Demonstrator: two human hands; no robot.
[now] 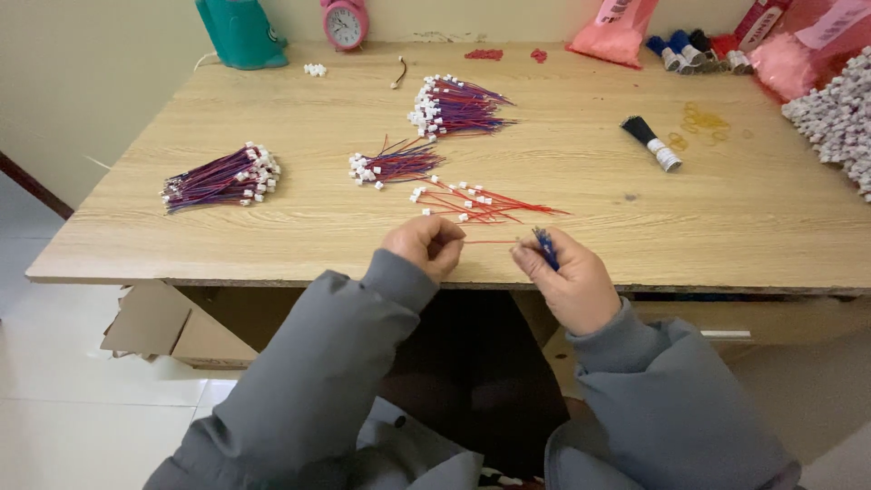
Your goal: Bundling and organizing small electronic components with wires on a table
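My left hand and my right hand hover at the near edge of a wooden table. A thin red wire stretches between them, pinched by the left fingers at one end. The right hand also grips a small bunch of blue wires. Just beyond the hands lies a loose scatter of red wires with white connectors. Further back sit bundles of red and blue wires with white connectors: one in the middle, one behind it, one at the left.
A pink alarm clock and a teal object stand at the back edge. Pink bags, wire rolls, a black brush-like bundle, rubber bands and a heap of white connectors fill the right side. Cardboard lies under the table.
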